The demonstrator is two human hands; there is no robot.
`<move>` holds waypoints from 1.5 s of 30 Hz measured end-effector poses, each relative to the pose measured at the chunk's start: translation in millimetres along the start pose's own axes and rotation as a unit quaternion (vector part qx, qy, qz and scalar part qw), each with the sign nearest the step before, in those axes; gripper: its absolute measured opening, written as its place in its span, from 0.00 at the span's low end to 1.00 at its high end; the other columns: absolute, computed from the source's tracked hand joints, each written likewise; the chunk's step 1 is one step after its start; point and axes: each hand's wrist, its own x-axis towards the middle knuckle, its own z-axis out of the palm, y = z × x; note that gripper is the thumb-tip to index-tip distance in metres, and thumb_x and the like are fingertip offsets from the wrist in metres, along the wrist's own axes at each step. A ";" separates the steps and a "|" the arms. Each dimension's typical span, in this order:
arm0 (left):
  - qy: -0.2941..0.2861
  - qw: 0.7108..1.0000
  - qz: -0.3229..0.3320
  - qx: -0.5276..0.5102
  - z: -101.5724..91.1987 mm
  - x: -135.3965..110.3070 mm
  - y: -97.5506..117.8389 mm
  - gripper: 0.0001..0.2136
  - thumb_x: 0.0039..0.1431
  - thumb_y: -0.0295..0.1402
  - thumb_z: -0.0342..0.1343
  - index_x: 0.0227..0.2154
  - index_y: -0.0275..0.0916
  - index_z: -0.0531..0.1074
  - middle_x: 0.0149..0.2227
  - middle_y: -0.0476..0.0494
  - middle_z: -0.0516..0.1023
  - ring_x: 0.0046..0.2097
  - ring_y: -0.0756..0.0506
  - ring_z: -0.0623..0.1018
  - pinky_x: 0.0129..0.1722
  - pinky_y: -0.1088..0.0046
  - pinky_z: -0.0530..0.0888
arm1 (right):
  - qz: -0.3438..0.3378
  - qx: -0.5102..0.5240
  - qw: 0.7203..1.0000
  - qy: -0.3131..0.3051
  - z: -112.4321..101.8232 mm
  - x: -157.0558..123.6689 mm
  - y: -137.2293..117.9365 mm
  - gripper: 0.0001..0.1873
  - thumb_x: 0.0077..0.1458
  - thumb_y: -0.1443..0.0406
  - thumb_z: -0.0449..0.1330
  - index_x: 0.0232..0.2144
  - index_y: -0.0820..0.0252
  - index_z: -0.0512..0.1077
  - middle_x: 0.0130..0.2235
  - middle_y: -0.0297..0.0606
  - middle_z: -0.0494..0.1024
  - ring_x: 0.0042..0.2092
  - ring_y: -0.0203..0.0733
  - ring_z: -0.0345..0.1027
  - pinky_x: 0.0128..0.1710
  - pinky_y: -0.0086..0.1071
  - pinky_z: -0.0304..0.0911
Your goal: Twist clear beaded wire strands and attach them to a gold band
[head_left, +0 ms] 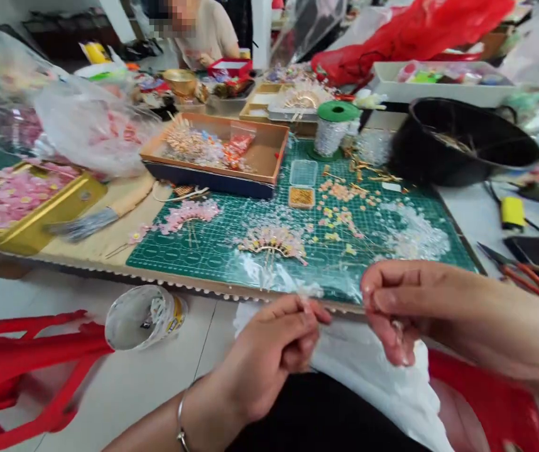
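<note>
My left hand (279, 351) is closed in a pinch in front of the table edge. Whatever its fingertips hold is too fine to make out. To its right my right hand (411, 301) is also closed, thumb against the curled fingers. Something small and shiny shows by its lower fingers, too blurred to name. Beyond the hands, a fan-shaped hair comb (272, 243) with pale pink beads lies on a green cutting mat (217, 260). A pink flower hairpin (189, 216) rests further left. Clear beads (415, 232) are scattered at the right of the mat.
An orange-rimmed box (213, 182) holds beaded pieces behind the mat. A green spool (335, 129) and a black pot (462, 144) stand at the back right. Pliers (528, 273) lie right. A bucket (142, 317) and red stool (29, 358) are lower left. Another person sits opposite.
</note>
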 end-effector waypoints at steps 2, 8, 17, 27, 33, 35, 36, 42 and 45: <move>0.008 1.000 0.005 0.018 8.7 7.0 -2.1 0.06 0.58 0.32 0.62 0.35 0.34 0.75 0.22 0.57 0.59 0.23 0.56 0.52 0.25 0.76 0.48 | 0.030 0.049 0.998 -0.018 -0.7 -15.1 27.2 0.20 0.49 0.49 0.71 0.28 0.58 0.74 0.25 0.36 0.80 0.25 0.39 0.77 0.27 0.27 0.70; 0.049 0.989 0.102 0.094 35.9 28.8 -3.6 0.02 0.61 0.29 0.59 0.34 0.36 0.75 0.23 0.56 0.61 0.23 0.56 0.54 0.25 0.75 0.50 | 0.033 0.151 0.988 -0.028 -13.8 -48.2 73.2 0.16 0.54 0.55 0.71 0.30 0.60 0.73 0.23 0.33 0.78 0.24 0.36 0.75 0.25 0.26 0.66; -0.117 0.907 -0.002 0.405 74.7 26.3 -25.1 0.10 0.68 0.37 0.55 0.35 0.37 0.74 0.36 0.47 0.74 0.35 0.50 0.68 0.38 0.72 0.64 | 0.039 0.162 0.986 -0.026 -29.4 -70.3 108.3 0.16 0.52 0.56 0.70 0.27 0.60 0.71 0.23 0.31 0.77 0.22 0.34 0.73 0.24 0.25 0.66; -0.152 0.876 -0.026 0.457 87.1 31.8 -46.5 0.10 0.69 0.38 0.54 0.33 0.39 0.66 0.30 0.53 0.65 0.33 0.50 0.64 0.36 0.73 0.63 | 0.037 0.206 0.977 0.029 -32.4 -76.0 118.7 0.18 0.48 0.54 0.72 0.26 0.60 0.72 0.22 0.33 0.77 0.23 0.34 0.72 0.25 0.26 0.65; -0.134 0.864 0.016 0.486 89.2 30.7 -40.2 0.08 0.68 0.32 0.54 0.31 0.39 0.66 0.30 0.53 0.67 0.33 0.51 0.66 0.35 0.74 0.63 | 0.025 0.227 0.973 0.043 -24.7 -77.0 121.1 0.16 0.51 0.54 0.72 0.29 0.61 0.75 0.25 0.33 0.79 0.26 0.33 0.73 0.29 0.26 0.67; -0.136 0.862 0.019 0.487 86.8 31.9 -38.9 0.09 0.68 0.32 0.54 0.30 0.39 0.66 0.30 0.52 0.68 0.33 0.50 0.66 0.35 0.74 0.64 | 0.021 0.228 0.972 0.047 -23.4 -73.7 121.0 0.17 0.49 0.56 0.73 0.27 0.61 0.74 0.24 0.32 0.78 0.25 0.32 0.71 0.28 0.25 0.66; -0.135 0.866 0.014 0.481 84.7 32.8 -38.6 0.09 0.68 0.34 0.55 0.31 0.39 0.67 0.30 0.52 0.68 0.33 0.50 0.67 0.35 0.74 0.64 | 0.020 0.231 0.971 0.051 -23.3 -71.6 120.7 0.17 0.49 0.55 0.73 0.27 0.61 0.74 0.23 0.32 0.77 0.24 0.32 0.70 0.27 0.25 0.65; -0.113 0.903 -0.031 0.413 68.8 38.7 -41.6 0.15 0.65 0.46 0.60 0.44 0.39 0.73 0.31 0.51 0.68 0.32 0.50 0.66 0.33 0.74 0.65 | 0.044 0.249 0.967 0.044 -26.7 -62.0 117.7 0.19 0.49 0.53 0.73 0.25 0.60 0.73 0.22 0.32 0.77 0.22 0.33 0.71 0.24 0.24 0.62; -0.121 0.912 -0.014 0.391 65.6 41.1 -40.8 0.11 0.64 0.40 0.62 0.40 0.38 0.75 0.34 0.48 0.74 0.35 0.50 0.71 0.36 0.73 0.68 | 0.059 0.248 0.966 0.033 -28.0 -60.5 116.9 0.19 0.52 0.51 0.71 0.26 0.60 0.74 0.23 0.34 0.78 0.22 0.34 0.71 0.23 0.25 0.62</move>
